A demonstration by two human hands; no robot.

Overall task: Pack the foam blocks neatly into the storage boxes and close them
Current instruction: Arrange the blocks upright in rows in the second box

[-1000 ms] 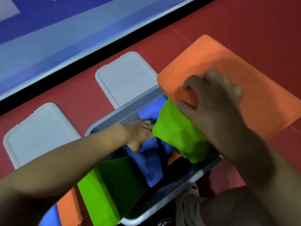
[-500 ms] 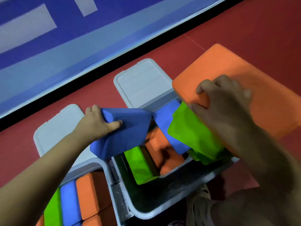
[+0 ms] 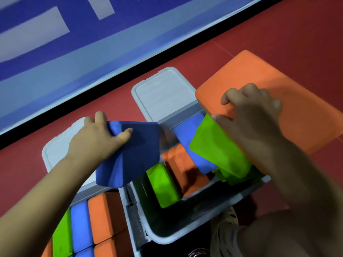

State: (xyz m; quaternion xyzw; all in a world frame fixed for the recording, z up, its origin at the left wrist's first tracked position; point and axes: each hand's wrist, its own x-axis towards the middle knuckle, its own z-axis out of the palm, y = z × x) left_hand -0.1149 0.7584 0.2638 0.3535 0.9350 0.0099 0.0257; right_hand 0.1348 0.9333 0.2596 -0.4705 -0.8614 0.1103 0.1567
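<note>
Gripping a dark blue block [image 3: 133, 151] at nine o'clock, the left hand [image 3: 96, 138] lifts it; the right hand [image 3: 248, 115] clamps orange slab [image 3: 278, 101] and green block [image 3: 217, 149] over the right box [image 3: 185, 232] (half-filled). That two-block pinch might slip, scattering foam.

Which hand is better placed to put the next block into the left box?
Left. The left hand already grips a dark blue block just above the left box. The right hand is occupied holding the orange slab and green block over the right box.
</note>
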